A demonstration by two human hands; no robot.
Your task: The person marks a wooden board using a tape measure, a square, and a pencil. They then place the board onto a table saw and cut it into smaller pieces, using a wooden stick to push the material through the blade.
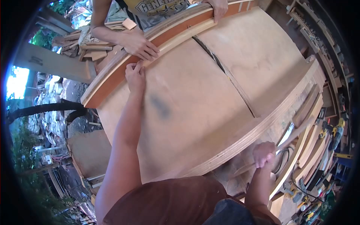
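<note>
My left hand (135, 76) reaches across a broad plywood panel (187, 97), its fingers curled at the near end of a pale wooden strip (180, 42). The strip lies along the inner side of a long wooden rail (112, 83) with a reddish-brown face. Just beyond my fingers, another person's hand (140, 45) rests on the strip, and that person's other hand (219, 8) grips the rail farther along. My right hand (264, 154) is closed in a fist below the panel's near edge. What it holds is blurred; a thin stick-like shape passes by it.
A dark slot (225, 71) crosses the panel. The thick layered near edge (240, 140) stands between my hands. Lumber strips (300, 150) and power tools (339, 129) lie at the right. Scrap wood (93, 52) is piled at the upper left, near a dark curved bar (45, 109).
</note>
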